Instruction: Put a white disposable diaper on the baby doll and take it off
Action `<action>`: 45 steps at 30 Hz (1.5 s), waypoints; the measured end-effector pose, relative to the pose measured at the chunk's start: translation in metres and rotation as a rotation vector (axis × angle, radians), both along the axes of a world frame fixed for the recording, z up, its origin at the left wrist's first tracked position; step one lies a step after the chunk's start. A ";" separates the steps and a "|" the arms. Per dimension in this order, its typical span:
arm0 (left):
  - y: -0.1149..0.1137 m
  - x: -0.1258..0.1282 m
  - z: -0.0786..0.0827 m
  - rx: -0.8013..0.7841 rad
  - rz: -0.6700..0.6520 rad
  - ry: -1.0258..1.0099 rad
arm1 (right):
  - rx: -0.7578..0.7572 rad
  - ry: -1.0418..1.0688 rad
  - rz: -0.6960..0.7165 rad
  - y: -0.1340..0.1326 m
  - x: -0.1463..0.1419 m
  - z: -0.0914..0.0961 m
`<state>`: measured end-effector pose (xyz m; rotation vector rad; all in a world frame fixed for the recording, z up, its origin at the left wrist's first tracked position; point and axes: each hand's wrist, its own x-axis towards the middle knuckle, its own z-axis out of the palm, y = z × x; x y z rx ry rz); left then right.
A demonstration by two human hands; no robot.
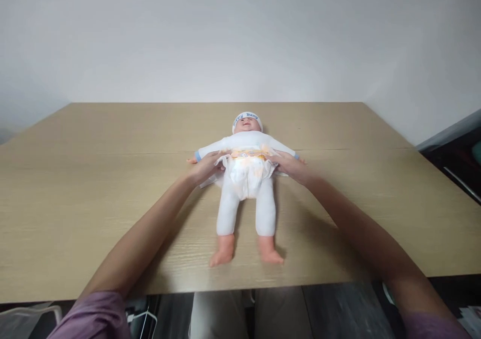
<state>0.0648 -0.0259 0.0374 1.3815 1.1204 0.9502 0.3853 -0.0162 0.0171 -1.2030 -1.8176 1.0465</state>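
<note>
A baby doll (pixel 246 216) in white clothes and a white cap lies on its back, feet toward me. Around its hips is a white diaper (pixel 247 176) with an orange-patterned waistband. My left hand (pixel 208 166) is at the diaper's left side, its fingers closed on the edge there and partly hidden by the material. On the opposite side my right hand (pixel 288 164) grips the other edge, fingertips over the waist. Loose diaper flaps spread out beneath both hands.
The doll rests on a wide wooden table (pixel 112 194) with a seam running across it. Behind stands a plain pale wall (pixel 218 38). A dark object (pixel 456 153) stands at the right edge. White cables (pixel 145 316) hang below the table's front edge.
</note>
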 end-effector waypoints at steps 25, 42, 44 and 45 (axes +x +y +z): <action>-0.041 0.097 0.042 0.802 -0.039 0.955 | 0.150 -0.481 -0.435 -0.064 0.039 -0.022; -0.039 0.096 0.035 0.733 -0.010 0.845 | 0.252 -0.055 -0.187 -0.030 -0.038 0.029; -0.038 0.091 0.035 0.715 -0.029 0.765 | 0.333 -0.041 -0.242 -0.042 -0.045 0.025; -0.038 0.088 0.035 0.709 -0.051 0.707 | 0.399 -0.040 -0.266 -0.050 -0.045 0.022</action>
